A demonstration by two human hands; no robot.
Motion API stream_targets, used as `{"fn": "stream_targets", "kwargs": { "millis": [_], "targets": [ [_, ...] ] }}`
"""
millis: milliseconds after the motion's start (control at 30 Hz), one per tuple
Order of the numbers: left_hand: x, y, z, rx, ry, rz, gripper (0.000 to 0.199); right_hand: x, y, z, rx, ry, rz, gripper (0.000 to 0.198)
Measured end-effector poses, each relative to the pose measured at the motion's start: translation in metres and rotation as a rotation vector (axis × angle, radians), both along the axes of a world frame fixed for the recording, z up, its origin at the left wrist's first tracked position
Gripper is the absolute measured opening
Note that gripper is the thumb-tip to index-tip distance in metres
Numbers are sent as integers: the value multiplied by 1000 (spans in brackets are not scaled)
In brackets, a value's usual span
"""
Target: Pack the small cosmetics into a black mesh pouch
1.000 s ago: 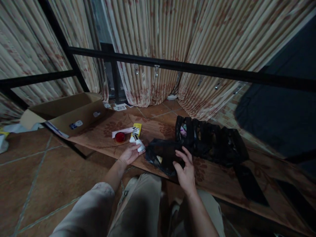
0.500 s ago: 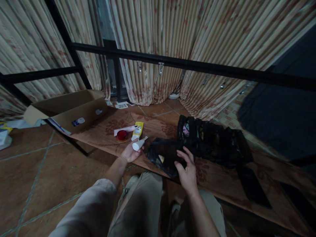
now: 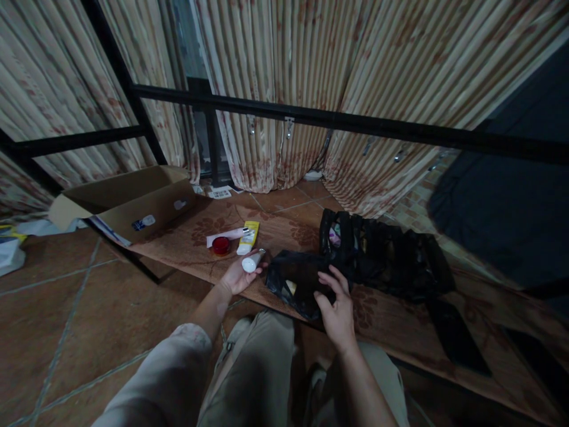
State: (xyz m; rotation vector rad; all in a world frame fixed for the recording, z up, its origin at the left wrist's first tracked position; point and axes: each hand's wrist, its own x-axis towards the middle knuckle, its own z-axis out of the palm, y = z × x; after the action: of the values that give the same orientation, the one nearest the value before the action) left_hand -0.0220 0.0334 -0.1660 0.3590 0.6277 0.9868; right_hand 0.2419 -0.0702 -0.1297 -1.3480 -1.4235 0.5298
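- L hand (image 3: 239, 277): palm up, grip closed round a white btl (image 3: 252, 263) w/ shiny silver-ish end; btl is held just above table (image 3: 284, 228) edge, L of the pouch. Any print on btl too small to read.
- R hand (image 3: 336, 302): at R end of black mesh pouch (image 3: 306, 270); grip half open, fingers bent, gap btwn thumb & forefinger. Can't tell if it pinches the fabric.
- Pouch lies near front edge of table; small pale item (image 3: 291, 287) shows at it.
- Yellow/white tube (image 3: 249, 233): just beyond btl, printed front, wording illegible.
- Pinkish tube (image 3: 229, 235): metallic cap toward yellow one, lettering unclear.
- Red round tub (image 3: 221, 245): in front of pinkish tube, close by.
- Cardboard box (image 3: 146, 204), L end of table: blue/white label (image 3: 143, 223) + pale sticker (image 3: 180, 204) on side, text unreadable.
- White paper (image 3: 220, 193) past box: dark code-like block, too small to read.
- Black organiser (image 3: 386, 255), R of pouch: several compartments, purple/white patterned item (image 3: 334, 235) in leftmost.
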Motion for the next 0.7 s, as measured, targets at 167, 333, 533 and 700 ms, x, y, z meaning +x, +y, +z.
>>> {"fn": "stream_targets", "kwargs": {
  "millis": [167, 333, 533, 700],
  "targets": [
    [-1, -1, 2, -80, -39, 11, 45, 0, 0, 0, -5, -2, -2, 37],
    [-3, -2, 3, -86, -42, 17, 46, -1, 0, 0, -9, 7, -4, 38],
    [-2, -3, 5, -73, -21, 22, 47, -1, 0, 2, -3, 5, -2, 37],
    [2, -5, 8, -51, 5, 52, 38, 0, 0, 0, -7, -2, -1, 38]
  ]
}}
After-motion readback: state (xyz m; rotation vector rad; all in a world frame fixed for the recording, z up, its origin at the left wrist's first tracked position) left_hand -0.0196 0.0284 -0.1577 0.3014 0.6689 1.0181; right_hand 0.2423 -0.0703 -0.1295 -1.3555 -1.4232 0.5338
